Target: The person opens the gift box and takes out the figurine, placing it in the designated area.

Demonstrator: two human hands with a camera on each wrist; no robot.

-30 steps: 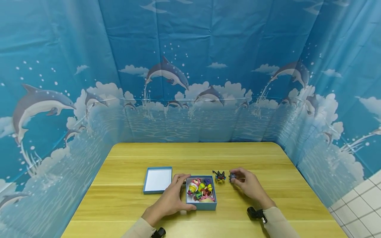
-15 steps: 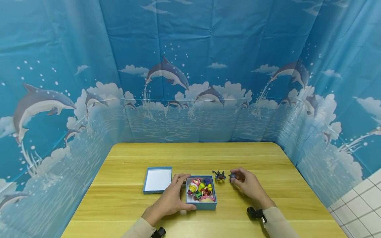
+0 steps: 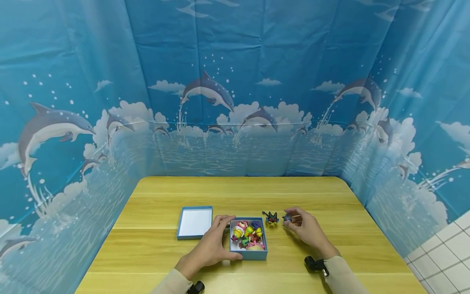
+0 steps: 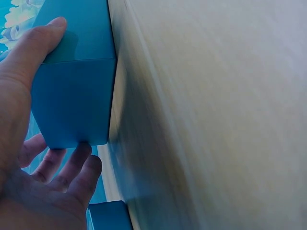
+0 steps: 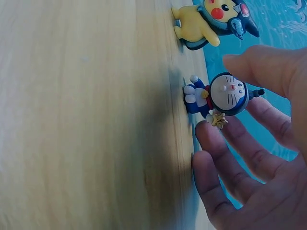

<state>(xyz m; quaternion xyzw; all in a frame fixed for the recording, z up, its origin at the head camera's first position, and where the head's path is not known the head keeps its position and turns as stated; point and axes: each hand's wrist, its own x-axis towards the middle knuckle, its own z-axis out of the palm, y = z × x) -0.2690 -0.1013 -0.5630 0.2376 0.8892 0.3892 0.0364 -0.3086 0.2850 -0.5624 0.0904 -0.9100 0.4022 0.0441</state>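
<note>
My left hand [image 3: 213,245] grips the left side of a small open blue box [image 3: 253,255], thumb on its near wall and fingers round the far side. Several colourful toy figurines [image 3: 249,231] lie jumbled inside. To the right, my right hand [image 3: 309,231] has its thumb and fingers round a small blue cat figurine [image 3: 287,219]. The right wrist view shows this figurine [image 5: 228,96] upright on the table, with a white whiskered face and a gold star at its side. Beside it stands a yellow figurine [image 5: 194,26] with red cheeks and a dark hood.
Left of the box lies its blue-rimmed lid [image 3: 196,222], white inside facing up. Everything rests on a wood-grain table [image 3: 238,196]. A blue dolphin-print curtain [image 3: 235,151] hangs behind the table and along both sides.
</note>
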